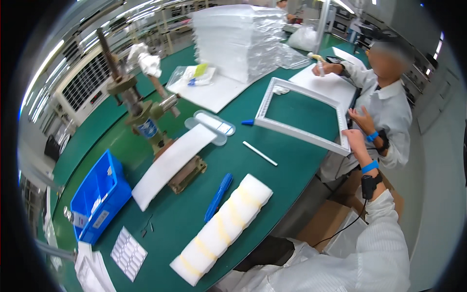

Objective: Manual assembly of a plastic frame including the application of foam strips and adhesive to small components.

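Observation:
My right hand (356, 140) reaches in from the lower right, its fingers closed on the near right corner of a white rectangular frame (301, 136). The frame lies over the green table, partly beside a white sheet (335, 87). A small crumpled white piece (280, 90) shows at the frame's far left corner. Close to its near left corner is a blue-capped pen or marker (247, 122). My left hand is out of view.
A foam block (223, 228) with yellow tape, a blue marker (218, 197) and a white stick (260, 153) lie on the table (287, 180). An iron press (141, 117) and blue bin (104, 194) stand left. A co-worker (384, 107) sits at right; stacked foam sheets (224, 44) stand behind.

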`<action>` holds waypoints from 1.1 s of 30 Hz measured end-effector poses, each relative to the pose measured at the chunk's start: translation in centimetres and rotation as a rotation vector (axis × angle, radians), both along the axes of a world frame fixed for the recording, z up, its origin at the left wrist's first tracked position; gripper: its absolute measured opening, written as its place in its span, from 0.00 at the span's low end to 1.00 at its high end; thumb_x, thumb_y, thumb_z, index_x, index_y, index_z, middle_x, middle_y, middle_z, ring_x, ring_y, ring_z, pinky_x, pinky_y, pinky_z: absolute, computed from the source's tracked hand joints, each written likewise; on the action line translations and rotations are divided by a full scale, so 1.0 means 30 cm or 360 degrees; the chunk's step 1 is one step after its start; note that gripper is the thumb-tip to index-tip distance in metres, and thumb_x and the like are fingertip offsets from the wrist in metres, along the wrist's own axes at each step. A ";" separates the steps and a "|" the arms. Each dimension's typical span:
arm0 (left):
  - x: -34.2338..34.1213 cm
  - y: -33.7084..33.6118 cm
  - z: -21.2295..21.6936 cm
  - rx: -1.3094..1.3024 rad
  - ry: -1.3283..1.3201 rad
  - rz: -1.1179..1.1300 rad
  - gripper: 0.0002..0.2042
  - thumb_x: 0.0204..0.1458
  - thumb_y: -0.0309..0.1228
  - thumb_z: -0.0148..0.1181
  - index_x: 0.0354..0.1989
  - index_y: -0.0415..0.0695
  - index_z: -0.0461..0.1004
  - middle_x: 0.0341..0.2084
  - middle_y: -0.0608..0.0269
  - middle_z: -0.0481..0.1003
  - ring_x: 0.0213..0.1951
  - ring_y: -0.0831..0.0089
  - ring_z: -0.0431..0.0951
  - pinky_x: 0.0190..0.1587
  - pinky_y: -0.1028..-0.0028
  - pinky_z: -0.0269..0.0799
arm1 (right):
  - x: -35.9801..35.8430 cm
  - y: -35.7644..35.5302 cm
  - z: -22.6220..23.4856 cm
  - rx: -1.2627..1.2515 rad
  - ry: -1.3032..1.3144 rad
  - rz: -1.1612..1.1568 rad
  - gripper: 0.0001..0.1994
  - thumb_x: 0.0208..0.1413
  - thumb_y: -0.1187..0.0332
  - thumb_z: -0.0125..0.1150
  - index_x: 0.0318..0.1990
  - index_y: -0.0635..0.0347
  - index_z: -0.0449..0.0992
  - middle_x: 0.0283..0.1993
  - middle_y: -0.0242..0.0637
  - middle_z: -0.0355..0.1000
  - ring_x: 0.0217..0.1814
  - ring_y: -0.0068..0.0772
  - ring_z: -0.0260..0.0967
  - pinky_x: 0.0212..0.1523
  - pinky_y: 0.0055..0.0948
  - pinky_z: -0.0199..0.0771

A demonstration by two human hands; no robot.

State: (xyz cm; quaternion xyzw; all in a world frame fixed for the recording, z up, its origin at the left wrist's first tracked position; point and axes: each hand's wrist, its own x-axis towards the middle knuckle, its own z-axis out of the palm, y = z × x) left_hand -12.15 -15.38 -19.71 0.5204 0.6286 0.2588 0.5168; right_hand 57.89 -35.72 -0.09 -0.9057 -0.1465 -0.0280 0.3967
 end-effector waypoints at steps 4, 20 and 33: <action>-0.089 -0.121 0.208 -0.0262 -0.0288 -0.0379 0.14 0.56 0.24 0.55 0.51 0.34 0.75 0.40 0.52 0.79 0.38 0.68 0.78 0.48 0.72 0.71 | 0.203 -0.074 -0.099 0.0009 -0.0113 0.0164 0.22 0.54 0.59 0.55 0.41 0.76 0.77 0.36 0.49 0.79 0.37 0.38 0.75 0.39 0.38 0.70; 0.200 0.231 0.903 0.0961 -0.0018 -0.1043 0.03 0.46 0.24 0.67 0.29 0.46 0.83 0.24 0.65 0.80 0.28 0.70 0.79 0.32 0.74 0.73 | 0.330 -0.081 -0.137 0.0510 -0.0348 0.0653 0.18 0.67 0.63 0.49 0.54 0.69 0.71 0.52 0.47 0.73 0.51 0.35 0.71 0.56 0.30 0.68; -0.100 0.442 0.901 0.0900 0.0056 -0.0171 0.13 0.62 0.28 0.37 0.31 0.37 0.68 0.22 0.56 0.78 0.29 0.71 0.80 0.38 0.75 0.73 | -0.663 0.361 0.039 0.0494 -0.0414 0.0939 0.11 0.63 0.69 0.54 0.46 0.66 0.77 0.24 0.36 0.69 0.22 0.25 0.61 0.23 0.27 0.64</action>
